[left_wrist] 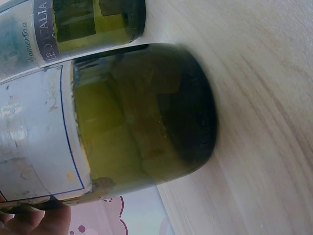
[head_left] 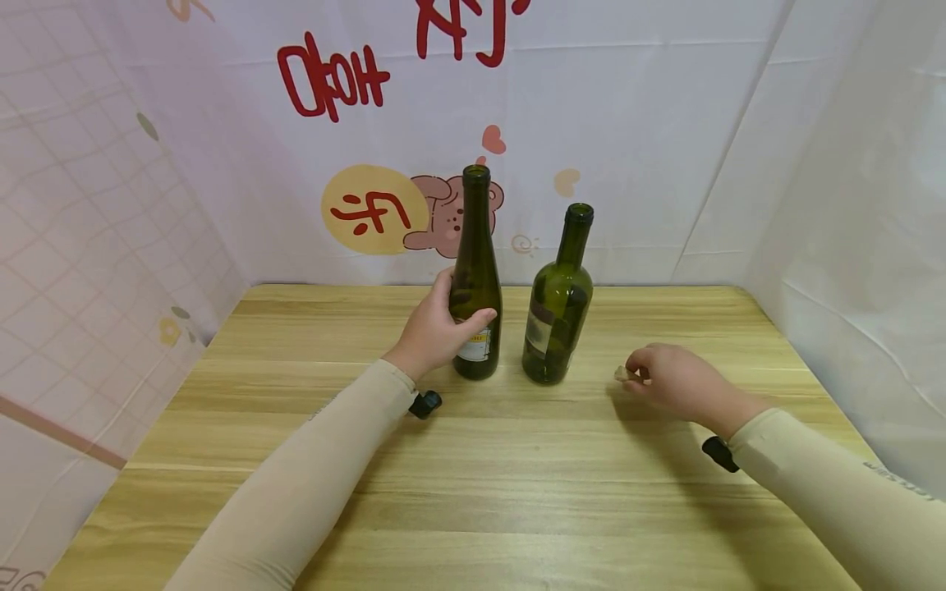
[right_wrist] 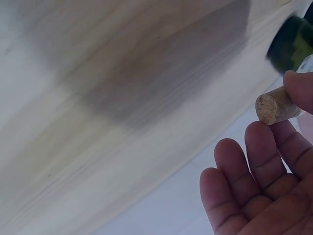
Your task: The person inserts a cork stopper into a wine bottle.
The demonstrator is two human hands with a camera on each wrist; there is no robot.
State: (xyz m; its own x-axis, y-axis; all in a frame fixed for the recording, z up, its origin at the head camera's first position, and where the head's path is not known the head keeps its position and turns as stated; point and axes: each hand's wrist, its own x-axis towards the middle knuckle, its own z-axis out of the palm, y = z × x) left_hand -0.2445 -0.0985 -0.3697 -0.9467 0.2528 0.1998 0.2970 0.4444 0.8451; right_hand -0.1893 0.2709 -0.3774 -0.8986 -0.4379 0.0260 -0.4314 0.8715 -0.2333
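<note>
Tall wine bottle [head_left: 478,275], head view: stood on the counter [head_left: 480,509]; left hand [head_left: 434,330] wrapped round it, likely to keep it steady.
Shorter wine bottle [head_left: 562,302], head view: stood just beside, untouched.
White label [left_wrist: 36,132], left wrist view: was on the tall bottle.
Cork [right_wrist: 275,106], right wrist view: right hand [right_wrist: 273,190] pinched it above the counter, likely since it was small; other fingers loose.

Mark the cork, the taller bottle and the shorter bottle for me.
Cork [right_wrist: 283,106]: right wrist view, on its side.
Taller bottle [head_left: 476,283]: head view, on its upper body.
Shorter bottle [head_left: 562,297]: head view, on its upper body.
</note>
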